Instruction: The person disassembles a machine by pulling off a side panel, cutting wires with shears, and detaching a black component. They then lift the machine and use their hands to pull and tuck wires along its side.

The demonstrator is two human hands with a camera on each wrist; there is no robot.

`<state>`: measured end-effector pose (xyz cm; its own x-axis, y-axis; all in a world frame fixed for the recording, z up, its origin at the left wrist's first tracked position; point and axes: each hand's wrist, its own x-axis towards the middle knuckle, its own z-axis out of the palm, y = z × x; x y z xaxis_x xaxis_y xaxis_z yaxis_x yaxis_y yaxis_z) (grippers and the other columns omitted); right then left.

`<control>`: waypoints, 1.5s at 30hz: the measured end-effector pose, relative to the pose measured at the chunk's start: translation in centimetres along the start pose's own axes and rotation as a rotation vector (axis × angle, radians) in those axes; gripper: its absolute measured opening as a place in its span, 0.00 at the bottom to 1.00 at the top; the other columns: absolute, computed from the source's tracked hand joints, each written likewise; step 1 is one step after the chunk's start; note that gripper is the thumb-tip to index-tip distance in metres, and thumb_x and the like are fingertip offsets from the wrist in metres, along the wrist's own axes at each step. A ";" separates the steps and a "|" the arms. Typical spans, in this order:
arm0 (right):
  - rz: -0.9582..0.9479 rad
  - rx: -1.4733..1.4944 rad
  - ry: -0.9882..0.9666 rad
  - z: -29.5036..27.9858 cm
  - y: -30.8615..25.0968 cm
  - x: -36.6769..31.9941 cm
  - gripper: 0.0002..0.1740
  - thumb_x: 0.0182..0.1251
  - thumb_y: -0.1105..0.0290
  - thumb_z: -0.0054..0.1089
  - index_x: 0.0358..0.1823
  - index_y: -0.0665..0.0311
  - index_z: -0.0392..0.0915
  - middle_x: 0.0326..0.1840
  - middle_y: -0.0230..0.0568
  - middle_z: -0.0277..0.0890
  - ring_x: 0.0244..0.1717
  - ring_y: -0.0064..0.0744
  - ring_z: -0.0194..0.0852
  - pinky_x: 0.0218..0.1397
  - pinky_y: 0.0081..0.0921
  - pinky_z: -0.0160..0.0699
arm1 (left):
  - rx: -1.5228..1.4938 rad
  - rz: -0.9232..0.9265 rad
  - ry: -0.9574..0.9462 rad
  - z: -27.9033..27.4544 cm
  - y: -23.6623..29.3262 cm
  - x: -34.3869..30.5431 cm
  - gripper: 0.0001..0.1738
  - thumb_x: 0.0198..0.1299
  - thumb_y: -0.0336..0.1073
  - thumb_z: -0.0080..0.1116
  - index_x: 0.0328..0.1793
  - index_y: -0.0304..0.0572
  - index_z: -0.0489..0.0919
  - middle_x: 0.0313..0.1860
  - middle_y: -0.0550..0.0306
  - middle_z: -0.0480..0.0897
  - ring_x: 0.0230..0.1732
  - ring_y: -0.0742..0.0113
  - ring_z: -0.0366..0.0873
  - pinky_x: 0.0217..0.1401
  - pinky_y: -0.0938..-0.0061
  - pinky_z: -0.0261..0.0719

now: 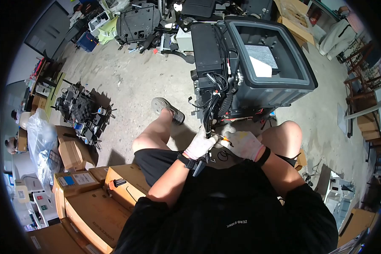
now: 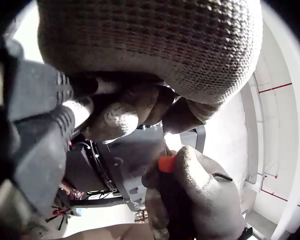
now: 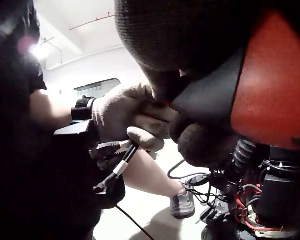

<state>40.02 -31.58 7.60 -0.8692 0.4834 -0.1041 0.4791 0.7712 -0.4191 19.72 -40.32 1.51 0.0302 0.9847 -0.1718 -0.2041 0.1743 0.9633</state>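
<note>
Both hands wear whitish knit gloves and meet close together over the lap in the head view. My left hand (image 1: 200,144) grips black cables (image 3: 122,167) with plug ends, which hang below its fingers in the right wrist view. My right hand (image 1: 243,144) holds a screwdriver (image 2: 166,164) with an orange and black handle; its thin metal shaft points toward the left fingers. The screwdriver's tip is hidden by those fingers. Just ahead of the hands, a thick wire bundle (image 1: 216,94) runs down the side of a black machine (image 1: 207,46).
An open dark grey bin (image 1: 279,86) belongs to the machine and has white pieces inside. Cardboard boxes (image 1: 96,213) are stacked at the left. A small wheeled chassis (image 1: 78,106) stands on the concrete floor (image 1: 127,76). More parts lie along the back.
</note>
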 end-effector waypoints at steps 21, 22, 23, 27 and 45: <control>0.011 0.019 0.165 3.3 -0.3 0.1 0.16 0.77 0.54 0.55 0.43 0.60 0.72 0.31 0.47 0.83 0.35 0.54 0.85 0.38 0.48 0.83 | -0.242 -0.081 0.010 0.6 0.7 -0.5 0.28 0.74 0.28 0.57 0.77 0.45 0.64 0.49 0.60 0.77 0.40 0.77 0.80 0.37 0.81 0.82; 0.007 0.013 0.167 3.2 -0.4 0.4 0.16 0.77 0.54 0.55 0.43 0.60 0.72 0.31 0.47 0.83 0.35 0.54 0.85 0.38 0.48 0.83 | -0.242 -0.073 0.010 0.4 0.4 -0.1 0.28 0.74 0.28 0.57 0.77 0.45 0.64 0.49 0.60 0.77 0.40 0.77 0.80 0.37 0.81 0.82; 0.066 0.076 0.218 3.0 -0.6 0.8 0.15 0.78 0.55 0.54 0.43 0.61 0.72 0.31 0.47 0.82 0.35 0.54 0.85 0.38 0.48 0.82 | -0.082 -0.063 0.049 -0.1 -0.4 0.3 0.25 0.74 0.28 0.58 0.75 0.44 0.67 0.47 0.61 0.78 0.38 0.77 0.80 0.36 0.81 0.82; 0.047 0.223 0.489 1.5 -2.1 1.1 0.14 0.79 0.58 0.54 0.43 0.61 0.73 0.30 0.48 0.81 0.35 0.56 0.84 0.36 0.47 0.80 | -0.084 0.110 0.314 0.3 -3.2 1.4 0.14 0.73 0.30 0.60 0.61 0.41 0.74 0.42 0.62 0.79 0.33 0.78 0.76 0.34 0.79 0.81; 0.283 0.649 0.586 0.6 2.3 1.7 0.18 0.82 0.58 0.55 0.41 0.68 0.72 0.21 0.42 0.71 0.22 0.28 0.73 0.29 0.31 0.71 | -0.701 -0.516 0.225 -2.2 -7.8 3.1 0.30 0.83 0.62 0.34 0.59 0.51 0.81 0.52 0.54 0.85 0.46 0.61 0.84 0.53 0.54 0.85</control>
<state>39.62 -29.23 5.91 -0.4442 0.8879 0.1199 0.3481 0.2943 -0.8901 19.25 -38.61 -7.00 0.1056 0.7477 -0.6555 -0.7707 0.4782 0.4212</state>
